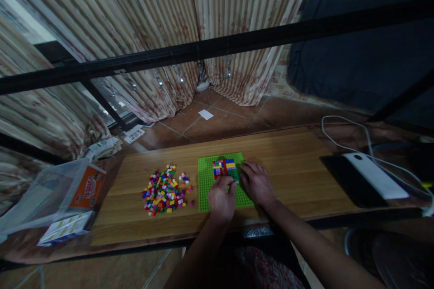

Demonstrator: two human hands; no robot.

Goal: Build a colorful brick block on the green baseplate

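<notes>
A green studded baseplate (206, 196) lies on the wooden board. Near its top middle, small building bricks (224, 167) in red, blue, yellow, white, purple and green form a block. My left hand (222, 198) is over the plate just below this block, thumb and fingers pinched together by the green bricks. Whatever is between those fingertips is too small and covered to make out. Flat along the plate's right edge rests my right hand (259, 184), fingers stretched out and holding nothing. A loose pile of mixed small bricks (164, 192) lies left of the plate.
At the left stand a clear plastic bin (61, 176), an orange box (88, 186) and a white-and-yellow box (66, 229). A dark flat case (351, 180), a white device (376, 176) and a white cable (368, 137) are on the right. A black rail (183, 52) crosses behind.
</notes>
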